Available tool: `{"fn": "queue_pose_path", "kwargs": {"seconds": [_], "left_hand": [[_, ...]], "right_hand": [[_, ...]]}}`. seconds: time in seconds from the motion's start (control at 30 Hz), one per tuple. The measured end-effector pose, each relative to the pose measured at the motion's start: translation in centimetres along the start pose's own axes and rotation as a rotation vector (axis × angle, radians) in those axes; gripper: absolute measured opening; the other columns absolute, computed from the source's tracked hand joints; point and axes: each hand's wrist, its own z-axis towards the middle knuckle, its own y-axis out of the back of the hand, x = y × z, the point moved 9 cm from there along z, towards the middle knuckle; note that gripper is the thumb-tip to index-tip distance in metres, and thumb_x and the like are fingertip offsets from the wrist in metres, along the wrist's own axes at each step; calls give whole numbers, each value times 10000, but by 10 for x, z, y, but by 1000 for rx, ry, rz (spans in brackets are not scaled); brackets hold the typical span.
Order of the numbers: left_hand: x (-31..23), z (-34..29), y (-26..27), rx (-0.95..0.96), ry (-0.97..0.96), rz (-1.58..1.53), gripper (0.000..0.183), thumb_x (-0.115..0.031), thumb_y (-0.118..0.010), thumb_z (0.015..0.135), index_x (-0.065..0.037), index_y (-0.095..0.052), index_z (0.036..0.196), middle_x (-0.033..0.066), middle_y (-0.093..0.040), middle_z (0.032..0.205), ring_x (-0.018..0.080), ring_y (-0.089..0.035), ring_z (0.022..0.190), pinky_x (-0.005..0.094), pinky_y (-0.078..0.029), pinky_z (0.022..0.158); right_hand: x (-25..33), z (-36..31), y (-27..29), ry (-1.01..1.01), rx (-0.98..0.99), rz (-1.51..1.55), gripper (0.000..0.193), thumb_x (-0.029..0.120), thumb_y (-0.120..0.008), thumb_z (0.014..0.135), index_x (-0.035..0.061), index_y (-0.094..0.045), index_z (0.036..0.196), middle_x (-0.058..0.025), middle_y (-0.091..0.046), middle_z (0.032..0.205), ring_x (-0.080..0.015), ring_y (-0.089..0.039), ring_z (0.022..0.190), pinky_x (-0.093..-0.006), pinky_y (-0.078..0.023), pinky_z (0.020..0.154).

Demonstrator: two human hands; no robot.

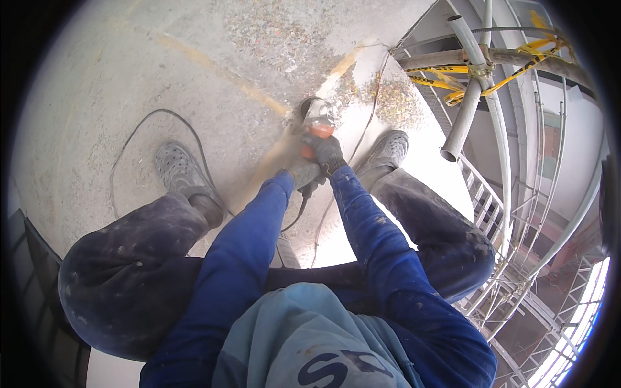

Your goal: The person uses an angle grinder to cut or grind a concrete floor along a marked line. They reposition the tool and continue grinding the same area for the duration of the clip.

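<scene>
An angle grinder (321, 128) with an orange body and a dusty pale head is between my feet, its head against the concrete floor (213, 90). My right hand (331, 155), in a dark dusty glove, is wrapped round the body near the head. Closer to me, my left hand (303, 172), in a grey glove, grips the rear part of the tool; its fingers are partly hidden by dust. A dark power cord (301, 212) runs back from the grinder's rear. Pale dust hangs round the head, and the disc is hard to make out.
Grey perforated clogs (180, 167) are planted either side of the tool. A black cable (126, 139) loops round the left foot; another thin cable (374, 107) crosses beside the right. Scaffold pipes (464, 119) with yellow-black tape (453, 97) stand past the floor's right edge, over a drop.
</scene>
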Motion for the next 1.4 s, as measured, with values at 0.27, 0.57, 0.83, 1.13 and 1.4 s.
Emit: {"fn": "queue_pose_path", "kwargs": {"seconds": [0.27, 0.57, 0.83, 1.13, 1.4], "left_hand": [[-46, 35, 2, 21, -24, -15, 166, -248, -797, 883, -92, -742, 875, 46, -721, 688, 193, -654, 494, 357, -496, 462], [-89, 49, 8, -28, 7, 88, 146, -191, -808, 814, -68, -774, 883, 78, -745, 723, 205, -692, 536, 356, -552, 517], [-62, 29, -15, -82, 2, 104, 161, -194, -808, 808, -56, -761, 877, 77, -735, 713, 206, -677, 509, 369, -553, 519], [-56, 6, -28, -106, -91, -21, 203, -218, -829, 837, -54, -717, 878, 68, -708, 692, 201, -618, 446, 372, -510, 452], [-41, 6, -25, -253, -206, -203, 249, -220, -826, 879, -17, -690, 931, 78, -650, 630, 188, -579, 413, 368, -438, 373]], "right_hand": [[18, 48, 32, 142, -23, 80, 706, 417, -950, 803, -61, -716, 1266, -145, -788, 1108, -247, -745, 948, -395, -601, 842], [17, 79, 60, 30, -31, 260, 736, 414, -940, 820, -78, -689, 1306, -150, -774, 1146, -249, -744, 982, -388, -602, 858], [-29, 51, 68, -1, -141, 335, 578, 295, -900, 879, -3, -691, 1328, -115, -746, 1131, -216, -737, 986, -377, -621, 847], [-16, 23, 60, 29, -59, 260, 696, 317, -957, 789, -53, -673, 1306, -148, -755, 1108, -256, -751, 914, -400, -640, 766], [-19, 17, 57, -55, -144, 209, 653, 312, -947, 806, -53, -695, 1285, -144, -760, 1059, -252, -744, 910, -391, -613, 772]]}}
